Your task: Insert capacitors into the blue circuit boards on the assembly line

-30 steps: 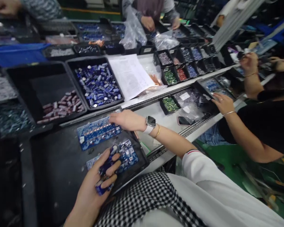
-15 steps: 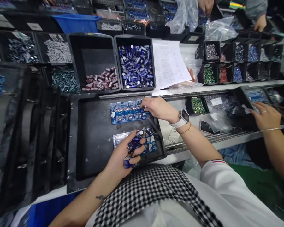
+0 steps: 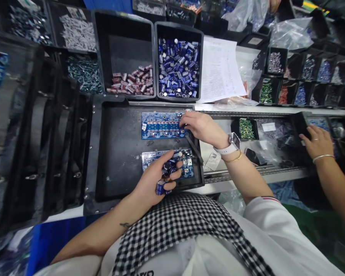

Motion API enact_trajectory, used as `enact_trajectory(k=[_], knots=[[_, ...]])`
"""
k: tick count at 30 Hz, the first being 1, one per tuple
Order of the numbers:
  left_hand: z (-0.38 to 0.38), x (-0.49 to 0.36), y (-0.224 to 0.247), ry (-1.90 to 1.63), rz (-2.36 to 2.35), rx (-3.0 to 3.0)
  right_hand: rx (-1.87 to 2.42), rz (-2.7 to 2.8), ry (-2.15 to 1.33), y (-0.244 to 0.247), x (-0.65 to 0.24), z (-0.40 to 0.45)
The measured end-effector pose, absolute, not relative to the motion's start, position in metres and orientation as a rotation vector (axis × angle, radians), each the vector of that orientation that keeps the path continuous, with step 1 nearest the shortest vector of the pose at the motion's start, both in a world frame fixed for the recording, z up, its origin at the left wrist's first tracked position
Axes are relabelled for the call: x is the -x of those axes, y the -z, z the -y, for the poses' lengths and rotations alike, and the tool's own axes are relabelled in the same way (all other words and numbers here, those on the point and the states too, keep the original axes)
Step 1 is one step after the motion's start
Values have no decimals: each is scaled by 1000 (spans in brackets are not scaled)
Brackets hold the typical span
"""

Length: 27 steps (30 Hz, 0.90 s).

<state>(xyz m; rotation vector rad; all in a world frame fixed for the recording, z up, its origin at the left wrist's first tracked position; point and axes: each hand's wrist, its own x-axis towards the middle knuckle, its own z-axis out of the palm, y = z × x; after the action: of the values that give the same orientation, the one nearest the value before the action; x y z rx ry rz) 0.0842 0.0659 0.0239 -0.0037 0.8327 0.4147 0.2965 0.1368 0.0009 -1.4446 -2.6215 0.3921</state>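
My left hand [image 3: 153, 179] is curled around several blue capacitors [image 3: 170, 167], cupping them over the lower circuit board [image 3: 187, 165]. The fingers of my right hand [image 3: 200, 127] are pinched together at the right end of the upper circuit board [image 3: 161, 125]. Whatever is between those fingertips is hidden. Both blue boards lie in a black tray [image 3: 117, 153], one behind the other. My left hand covers part of the lower board.
Behind the tray stand a bin of blue capacitors [image 3: 179, 65] and a bin of brown capacitors [image 3: 133, 80]. Black trays [image 3: 61, 142] are stacked upright at left. A phone [image 3: 252, 157] lies right of my wrist. A co-worker's hand [image 3: 319, 141] is farther right.
The camera view has tilted down and shifted, so the bins sit higher in the picture. Both my hands stay at nearly the same places over the boards.
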Motion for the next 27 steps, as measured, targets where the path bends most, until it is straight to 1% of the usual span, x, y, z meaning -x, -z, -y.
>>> enact_trajectory(k=[2,7,14,27], knots=[[-67,-85,-25,-403,-836,13,1489,2623,-406,-2,-296,-136],[-66,-84,-25,-402,-839,14,1586,2691,-287,-8,-290,-137],[-64,-81,-23,-412,-797,2,1654,2645,-307,-4,-290,-139],[-61,-78,-19,-424,-755,-19,1740,2592,-209,-4,-282,-136]])
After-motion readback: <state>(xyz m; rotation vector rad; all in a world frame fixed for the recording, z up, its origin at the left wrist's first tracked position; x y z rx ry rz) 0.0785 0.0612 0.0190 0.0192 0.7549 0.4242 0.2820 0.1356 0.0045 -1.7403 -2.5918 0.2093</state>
